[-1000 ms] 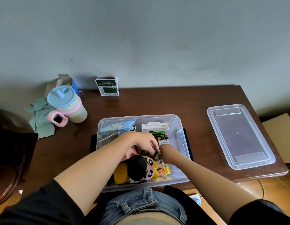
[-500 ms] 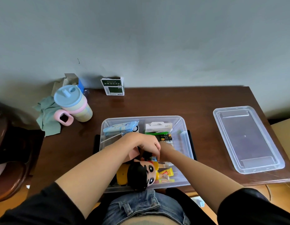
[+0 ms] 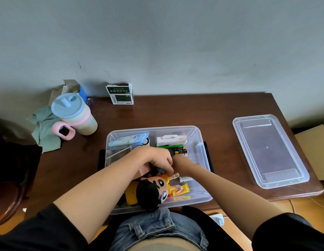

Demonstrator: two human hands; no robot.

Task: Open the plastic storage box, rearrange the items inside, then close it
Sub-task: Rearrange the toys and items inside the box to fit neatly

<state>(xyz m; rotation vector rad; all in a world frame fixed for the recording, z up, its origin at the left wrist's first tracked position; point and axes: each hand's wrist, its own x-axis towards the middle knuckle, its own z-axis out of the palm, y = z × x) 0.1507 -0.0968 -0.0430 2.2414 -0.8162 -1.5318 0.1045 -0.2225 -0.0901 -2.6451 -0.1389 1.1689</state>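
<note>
A clear, thin-walled plastic storage box point(image 3: 201, 142) with rounded corners sits open on the glossy dark-brown wooden counter point(image 3: 175, 113), at its near edge. Its flat, clear lid point(image 3: 269, 151) lies well apart to the right on the same counter. Inside the box, along the far wall, are a soft pale-blue wipes pack point(image 3: 128, 141) and a white and green carton point(image 3: 171, 140), with a pack of batteries point(image 3: 180, 151) just in front of the carton. At the near side a glossy plastic doll point(image 3: 154, 192) with black hair and a yellow body lies on its side, touching a yellow and red tube point(image 3: 181, 191).

Both hands reach into the middle of the box. The left hand point(image 3: 155, 157) is arched palm-down, its fingers point(image 3: 169, 168) curled down over something small and dark just beyond the doll; whether they grip it cannot be told. The right hand point(image 3: 179, 163) is mostly hidden behind the left, so its fingers' state cannot be told.

A pastel sippy cup point(image 3: 76, 115) with a blue lid and pink handle stands at the far left beside a crumpled green cloth point(image 3: 45, 131)
</note>
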